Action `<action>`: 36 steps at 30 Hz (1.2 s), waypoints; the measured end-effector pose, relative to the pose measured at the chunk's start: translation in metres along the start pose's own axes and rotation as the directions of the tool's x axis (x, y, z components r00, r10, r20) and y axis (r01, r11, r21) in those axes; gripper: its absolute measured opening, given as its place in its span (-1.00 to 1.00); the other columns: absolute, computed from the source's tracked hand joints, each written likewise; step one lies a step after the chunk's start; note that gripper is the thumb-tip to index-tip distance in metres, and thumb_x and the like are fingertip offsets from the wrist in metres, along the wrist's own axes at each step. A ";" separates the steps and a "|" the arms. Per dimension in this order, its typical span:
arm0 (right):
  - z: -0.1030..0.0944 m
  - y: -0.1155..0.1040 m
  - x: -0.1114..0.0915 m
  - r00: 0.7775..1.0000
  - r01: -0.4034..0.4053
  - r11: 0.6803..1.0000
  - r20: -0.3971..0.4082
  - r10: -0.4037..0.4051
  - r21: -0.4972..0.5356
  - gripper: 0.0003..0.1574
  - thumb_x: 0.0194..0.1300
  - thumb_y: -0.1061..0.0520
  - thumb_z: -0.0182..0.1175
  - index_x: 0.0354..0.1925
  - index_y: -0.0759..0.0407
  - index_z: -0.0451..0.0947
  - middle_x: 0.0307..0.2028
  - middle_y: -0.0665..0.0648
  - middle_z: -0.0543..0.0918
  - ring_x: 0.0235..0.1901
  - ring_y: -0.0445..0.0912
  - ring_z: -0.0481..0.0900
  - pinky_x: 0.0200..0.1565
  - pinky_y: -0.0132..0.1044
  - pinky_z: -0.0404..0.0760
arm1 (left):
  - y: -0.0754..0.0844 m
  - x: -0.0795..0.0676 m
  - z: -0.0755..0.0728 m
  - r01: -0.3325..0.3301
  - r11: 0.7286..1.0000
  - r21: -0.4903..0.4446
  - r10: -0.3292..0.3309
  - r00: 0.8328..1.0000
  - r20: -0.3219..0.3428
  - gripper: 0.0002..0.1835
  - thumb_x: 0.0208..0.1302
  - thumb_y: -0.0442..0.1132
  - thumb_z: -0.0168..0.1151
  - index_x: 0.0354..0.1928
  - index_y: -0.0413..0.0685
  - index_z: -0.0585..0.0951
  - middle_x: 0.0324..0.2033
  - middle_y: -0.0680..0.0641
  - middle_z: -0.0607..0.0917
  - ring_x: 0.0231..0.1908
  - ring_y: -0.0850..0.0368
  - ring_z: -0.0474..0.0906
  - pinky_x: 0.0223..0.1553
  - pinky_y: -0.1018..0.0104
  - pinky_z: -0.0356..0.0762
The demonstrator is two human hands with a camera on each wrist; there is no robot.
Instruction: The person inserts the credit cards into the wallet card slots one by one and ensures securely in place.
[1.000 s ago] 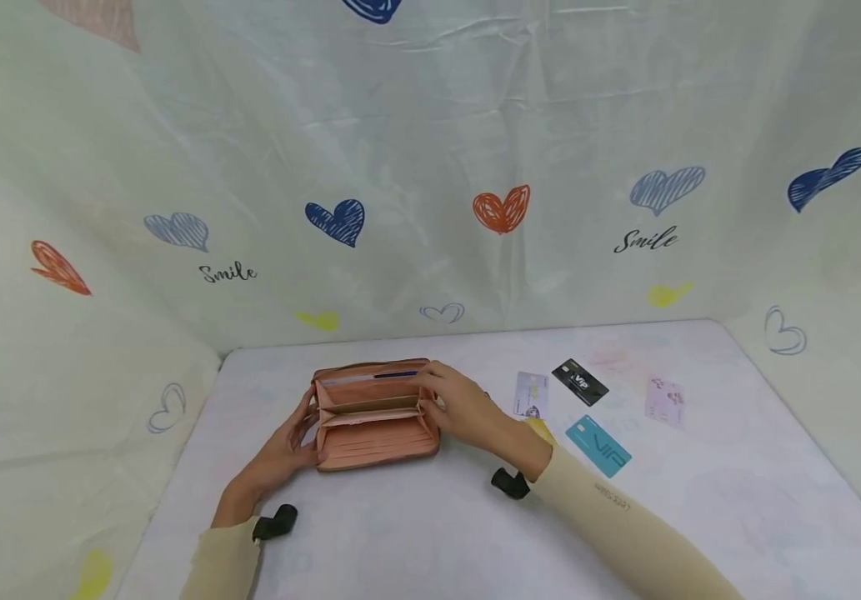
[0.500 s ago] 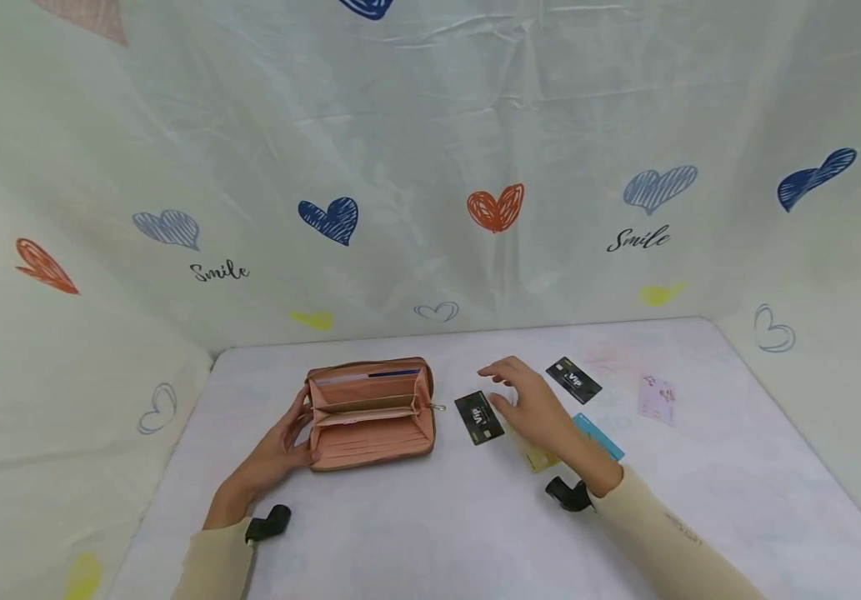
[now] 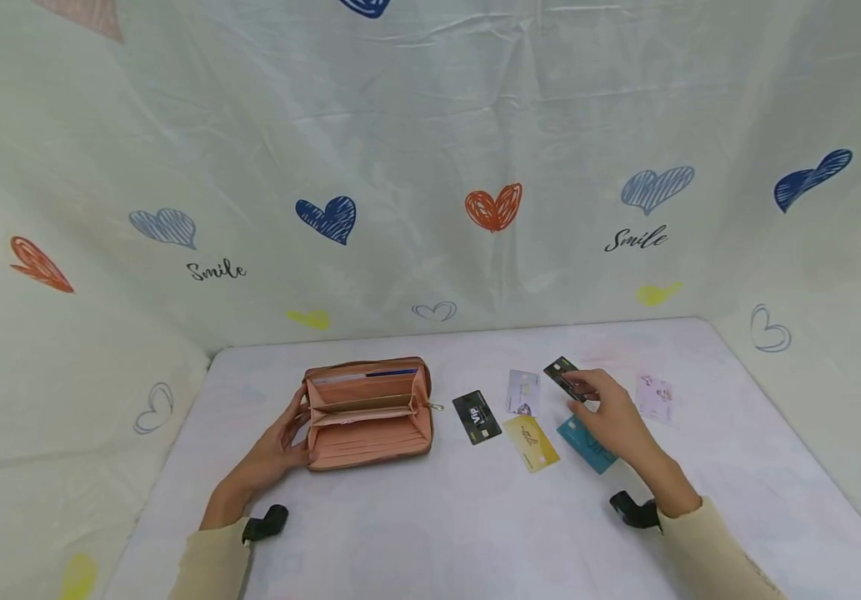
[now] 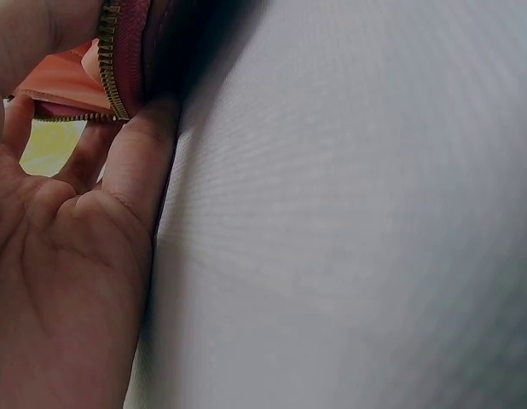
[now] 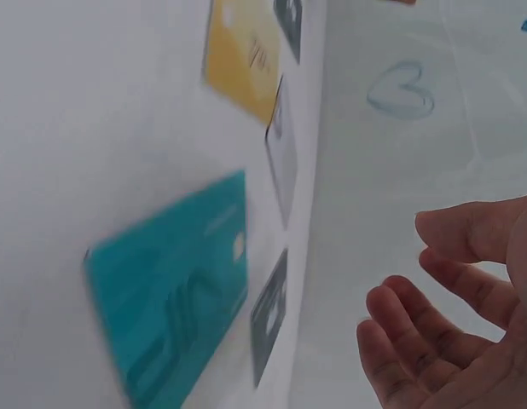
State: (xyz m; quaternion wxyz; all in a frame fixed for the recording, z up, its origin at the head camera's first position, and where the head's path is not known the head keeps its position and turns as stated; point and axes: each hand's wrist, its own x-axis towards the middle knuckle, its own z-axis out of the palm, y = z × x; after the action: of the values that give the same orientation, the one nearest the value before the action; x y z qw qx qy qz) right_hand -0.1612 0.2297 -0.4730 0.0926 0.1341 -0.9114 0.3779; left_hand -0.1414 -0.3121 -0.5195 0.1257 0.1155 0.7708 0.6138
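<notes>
- what is the left hand [image 3: 271, 454] doing?
- gripping the left end of the wallet [image 3: 370, 450], thumb at the near left corner, the other fingers along that side. in the left wrist view, zip teeth [image 4: 110, 60] run close by the fingers.
- and the right hand [image 3: 613, 412]?
- holding nothing. its fingers are loosely bent, just beside the far black card [image 3: 559, 372], covering part of it from the head view; the right wrist view shows a gap between them.
- where's the wallet?
- unzipped and spread open on the table [image 3: 415, 533], nearer the far left corner than the far right one. its zip pull [image 3: 436, 407] sticks out on the right.
- and the other cards?
- a second black card [image 3: 478, 417] is closest to the wallet, then a yellow card [image 3: 531, 443] with a pale card [image 3: 523, 392] toward the far edge. the teal card [image 3: 588, 448] lies partly hidden by the right hand, and the pink card [image 3: 653, 398] is nearest the right edge.
- beyond that?
- a curtain [image 3: 430, 125] printed with hearts, behind the far edge.
</notes>
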 end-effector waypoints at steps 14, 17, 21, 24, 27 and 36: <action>-0.038 0.052 -0.016 0.966 -0.256 0.965 -0.037 0.254 -0.053 -0.41 0.41 0.35 0.27 0.32 0.55 0.39 0.15 0.59 0.49 0.12 0.44 0.53 0.17 0.35 0.54 | -0.002 0.000 -0.002 -0.009 1.000 0.010 0.009 1.000 0.002 0.26 0.31 -0.48 0.41 0.72 0.07 -0.33 0.57 -0.48 -0.13 0.57 -0.52 -0.26 0.19 0.69 0.28; -0.044 0.061 -0.017 0.952 -0.307 0.951 -0.019 0.306 -0.047 -0.37 0.44 0.32 0.25 0.35 0.56 0.33 0.17 0.61 0.45 0.14 0.47 0.50 0.18 0.37 0.52 | -0.002 0.000 -0.002 -0.006 1.000 0.003 0.006 1.000 0.005 0.26 0.32 -0.48 0.40 0.72 0.07 -0.33 0.58 -0.49 -0.15 0.58 -0.52 -0.28 0.19 0.69 0.28; -0.050 0.069 -0.018 0.929 -0.370 0.928 -0.008 0.370 -0.045 -0.30 0.43 0.30 0.26 0.39 0.57 0.27 0.20 0.65 0.39 0.18 0.52 0.45 0.20 0.40 0.49 | -0.001 0.000 -0.002 0.003 1.000 -0.006 -0.003 1.000 0.004 0.25 0.33 -0.48 0.40 0.72 0.07 -0.33 0.59 -0.48 -0.15 0.58 -0.51 -0.28 0.19 0.70 0.28; -0.054 0.072 -0.018 0.908 -0.419 0.907 0.001 0.419 -0.047 -0.24 0.43 0.27 0.26 0.42 0.58 0.21 0.23 0.68 0.33 0.22 0.55 0.39 0.22 0.43 0.45 | 0.000 0.000 -0.002 0.009 1.000 -0.011 -0.009 1.000 0.002 0.25 0.33 -0.47 0.41 0.72 0.06 -0.32 0.59 -0.47 -0.13 0.58 -0.49 -0.26 0.19 0.70 0.29; -0.057 0.076 -0.018 0.884 -0.466 0.883 0.003 0.467 -0.054 -0.20 0.43 0.26 0.25 0.43 0.60 0.16 0.26 0.69 0.28 0.25 0.56 0.33 0.26 0.44 0.42 | 0.000 0.000 -0.001 0.015 1.000 -0.016 -0.015 1.000 0.002 0.25 0.32 -0.47 0.42 0.72 0.05 -0.32 0.59 -0.47 -0.14 0.59 -0.48 -0.27 0.19 0.70 0.29; -0.058 0.091 -0.016 0.830 -0.558 0.829 0.004 0.558 -0.034 -0.16 0.42 0.25 0.24 0.45 0.61 0.10 0.28 0.72 0.23 0.29 0.55 0.28 0.32 0.43 0.35 | 0.001 -0.001 -0.001 0.010 1.000 -0.022 -0.010 1.000 0.011 0.25 0.33 -0.48 0.40 0.71 0.03 -0.34 0.60 -0.48 -0.19 0.59 -0.50 -0.32 0.18 0.71 0.27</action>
State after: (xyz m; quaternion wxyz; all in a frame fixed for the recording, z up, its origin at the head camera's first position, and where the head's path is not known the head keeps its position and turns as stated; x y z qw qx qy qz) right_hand -0.1705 0.3357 -0.4976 -0.0260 -0.1363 -0.9173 0.3733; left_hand -0.1410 -0.3127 -0.5188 0.1342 0.1136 0.7639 0.6209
